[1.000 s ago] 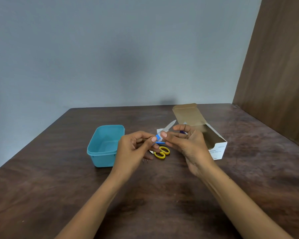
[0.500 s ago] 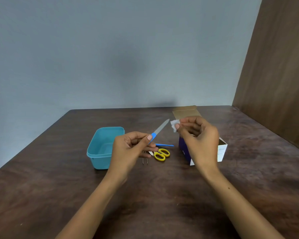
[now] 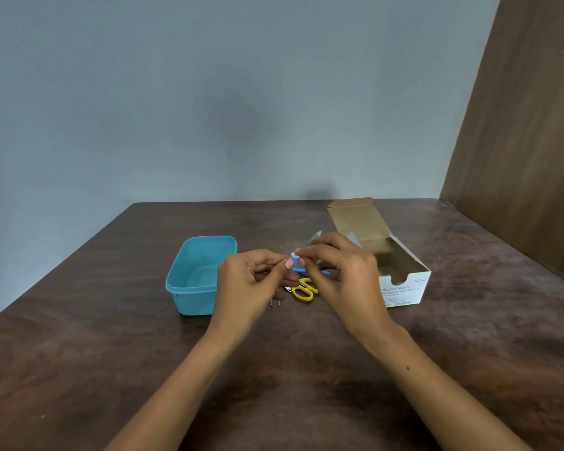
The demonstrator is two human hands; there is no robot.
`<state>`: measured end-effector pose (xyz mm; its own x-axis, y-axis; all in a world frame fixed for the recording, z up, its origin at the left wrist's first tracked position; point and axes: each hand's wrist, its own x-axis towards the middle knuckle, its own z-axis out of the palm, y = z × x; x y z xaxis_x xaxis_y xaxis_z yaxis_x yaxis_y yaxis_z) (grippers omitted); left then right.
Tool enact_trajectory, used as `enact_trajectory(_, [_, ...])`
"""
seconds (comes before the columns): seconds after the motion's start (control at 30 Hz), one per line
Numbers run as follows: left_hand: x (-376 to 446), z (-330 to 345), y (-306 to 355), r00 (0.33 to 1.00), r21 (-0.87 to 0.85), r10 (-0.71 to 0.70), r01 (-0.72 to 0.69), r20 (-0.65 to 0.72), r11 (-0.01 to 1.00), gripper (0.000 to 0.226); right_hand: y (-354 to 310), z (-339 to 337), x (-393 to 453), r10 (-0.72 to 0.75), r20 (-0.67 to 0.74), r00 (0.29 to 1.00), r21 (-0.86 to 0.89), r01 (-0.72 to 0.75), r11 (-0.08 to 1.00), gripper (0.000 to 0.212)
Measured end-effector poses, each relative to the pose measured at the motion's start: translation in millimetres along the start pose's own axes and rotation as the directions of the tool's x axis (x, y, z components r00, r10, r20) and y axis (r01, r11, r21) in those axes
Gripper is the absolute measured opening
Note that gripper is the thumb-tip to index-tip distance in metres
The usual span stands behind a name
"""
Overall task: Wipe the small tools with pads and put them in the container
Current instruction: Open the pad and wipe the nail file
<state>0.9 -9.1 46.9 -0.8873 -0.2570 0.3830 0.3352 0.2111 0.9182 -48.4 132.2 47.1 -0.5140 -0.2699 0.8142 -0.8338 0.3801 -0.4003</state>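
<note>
Two bare hands meet above a dark wooden desk (image 3: 111, 369), working a small tool between them. The left hand (image 3: 251, 284) pinches the blue handle of a nail file (image 3: 294, 262) between thumb and curled fingers, holding it up off the desk. The right hand (image 3: 342, 278) closes its fingertips on a small white pad (image 3: 295, 254) pressed against the file just past the left thumb; the file's metal blade runs up behind the right hand, with only a pale tip showing above the knuckles. The two hands sit nearly touching, the pad and file caught between them.

Just left of the left hand stands a turquoise container (image 3: 199, 275), open-topped; no tools are visible inside it. On the desk beneath and just beyond the hands lie the other tools: yellow-handled scissors (image 3: 303, 290), a thin blue-handled tool (image 3: 302, 271) partly hidden by the right hand, and small metal tweezers (image 3: 275, 301) beside the left wrist. A further small metal piece lies next to the scissors, too small to identify.

To the right of the right hand sits an open cardboard box (image 3: 401, 281) marked "Alcohol Swabs", its lid flap tilted back. A grey wall rises behind the desk, and a brown wooden panel on the right.
</note>
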Motion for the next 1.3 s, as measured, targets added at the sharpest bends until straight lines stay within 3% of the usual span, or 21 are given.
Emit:
enact_trajectory(0.3, [-2, 1, -5, 0.999, 0.129, 0.03, -0.032, 0.024, 0.991, 0.008, 14, 0, 1, 0.107, -0.005, 0.994, -0.121, -0.106, 0.987, 0.011])
enact_trajectory(0.47, [-3, 1, -3, 1.0, 0.103, 0.013, -0.013, 0.002, 0.995, 0.008, 10, -6, 1, 0.116, -0.119, 0.986, -0.07, -0.125, 0.99, 0.012])
enact_trajectory(0.6, [-2, 1, -3, 1.0, 0.089, 0.017, -0.016, -0.011, 0.996, 0.008, 3, 1, -4, 0.071, -0.029, 0.997, 0.01, -0.071, 0.997, 0.007])
enact_trajectory(0.8, [-1, -1, -5, 0.997, 0.166, 0.072, -0.077, 0.034, 0.983, 0.01, 6, 5, -5, 0.042, 0.024, 0.999, -0.031, -0.042, 0.999, 0.008])
enact_trajectory(1.07, [-2, 0, -5, 0.998, 0.156, 0.059, -0.063, 0.034, 0.986, 0.011, 12, 2, -2, 0.083, -0.038, 0.996, -0.085, -0.086, 0.993, 0.008])
enact_trajectory(1.2, [-4, 1, -4, 0.999, 0.145, 0.029, -0.033, 0.026, 0.989, 0.009, 21, -5, 2, 0.155, -0.123, 0.98, -0.096, -0.167, 0.981, 0.008])
enact_trajectory(1.3, [-3, 1, -4, 1.0, 0.116, 0.024, -0.024, -0.002, 0.993, 0.009, 19, -9, 3, 0.131, -0.184, 0.974, -0.063, -0.145, 0.988, 0.007])
